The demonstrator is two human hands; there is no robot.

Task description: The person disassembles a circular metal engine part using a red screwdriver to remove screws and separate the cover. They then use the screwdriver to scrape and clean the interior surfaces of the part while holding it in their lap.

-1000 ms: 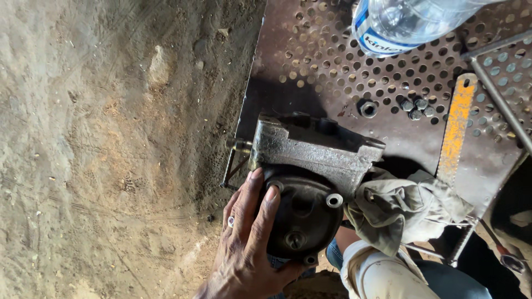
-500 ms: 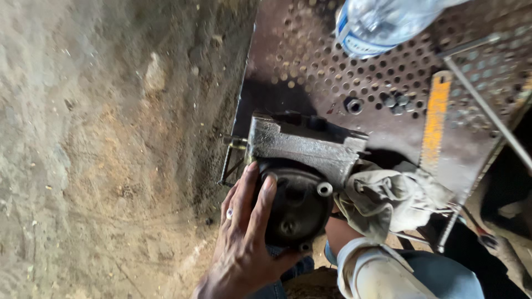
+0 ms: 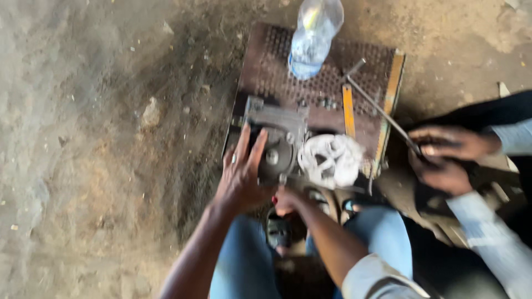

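My left hand (image 3: 241, 177) lies with fingers spread over a dark round metal part (image 3: 277, 155), holding it at its left side. The part sits against a grey metal bracket (image 3: 277, 119) at the near edge of a rusty perforated metal plate (image 3: 266, 61) on the ground. My right hand (image 3: 285, 200) is curled just below the part, with something small and red at its fingers; the blur hides what it grips. A crumpled white rag (image 3: 331, 160) lies beside the part on its right.
A clear plastic bottle (image 3: 313, 36) lies on the plate's far side. On the right, another person's two hands (image 3: 443, 158) hold a long thin metal rod (image 3: 377, 108) that slants across the plate. Dirt ground (image 3: 100, 155) spreads to the left. My knees in jeans frame the bottom.
The view has pulled back and up, showing the whole plate and the other person's hands. My right hand has left the rag and sits lower, under the part. My left hand stays on the part.
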